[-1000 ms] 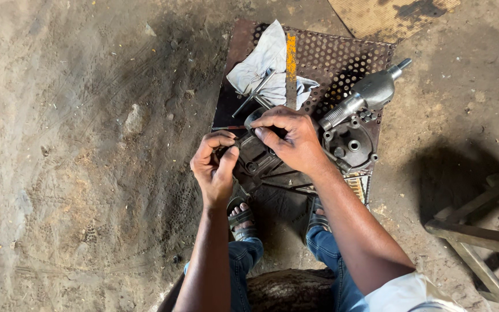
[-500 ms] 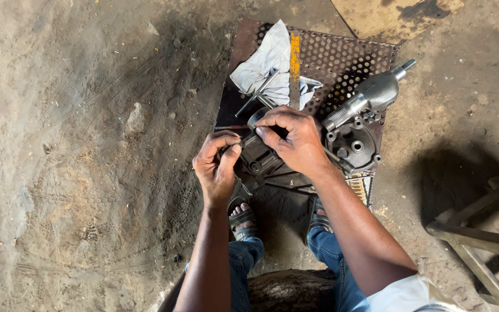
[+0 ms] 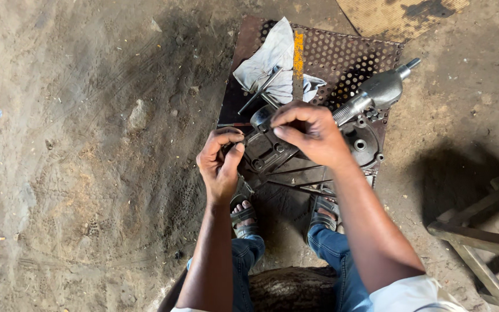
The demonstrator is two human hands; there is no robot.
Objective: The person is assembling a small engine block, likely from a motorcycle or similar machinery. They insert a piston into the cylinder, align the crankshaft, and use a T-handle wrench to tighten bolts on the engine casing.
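Hands barely shifted since half second ago; grip unchanged. Left hand (image 3: 222, 164) curled around thin dark tool (image 3: 248, 137), fingers closed. Right hand (image 3: 310, 134) pinching top of dark metal casing (image 3: 272, 151), which sits between both hands on perforated metal sheet (image 3: 353, 55). White rag (image 3: 270, 66) beyond right hand. Grey motor housing (image 3: 376, 95) touching right knuckles' far side. Sheet edge just left of left hand; bare dirt floor (image 3: 88, 144) beyond it, open. Wooden stool (image 3: 480, 237) well apart, right.

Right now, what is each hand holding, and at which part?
The right hand grips the upper edge of a dark metal engine cover. The left hand is closed on a thin tool at its near end.
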